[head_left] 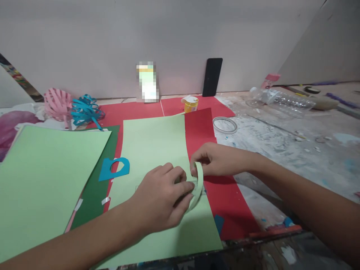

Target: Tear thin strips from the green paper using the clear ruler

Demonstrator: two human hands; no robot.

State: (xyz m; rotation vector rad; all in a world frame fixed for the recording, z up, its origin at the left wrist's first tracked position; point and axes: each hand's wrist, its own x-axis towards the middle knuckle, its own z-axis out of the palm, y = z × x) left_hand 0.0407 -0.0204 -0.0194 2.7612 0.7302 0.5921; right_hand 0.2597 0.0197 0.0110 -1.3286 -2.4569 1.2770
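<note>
A light green sheet of paper lies in front of me on red paper. My left hand presses down on it, fingers bent over a clear ruler that lies across the sheet and is mostly hidden under the hand. At the sheet's right edge, my right hand pinches a narrow light green paper strip. The strip bows up in a curve and runs down beside my left fingertips. Its lower end is partly hidden by the left hand.
Left are a light green stack, dark green paper and a blue cut-out. Behind stand pink and blue paper tassels, a blurred-out phone, a yellow jar and a black phone. Right lie a tape roll and plastic bottle.
</note>
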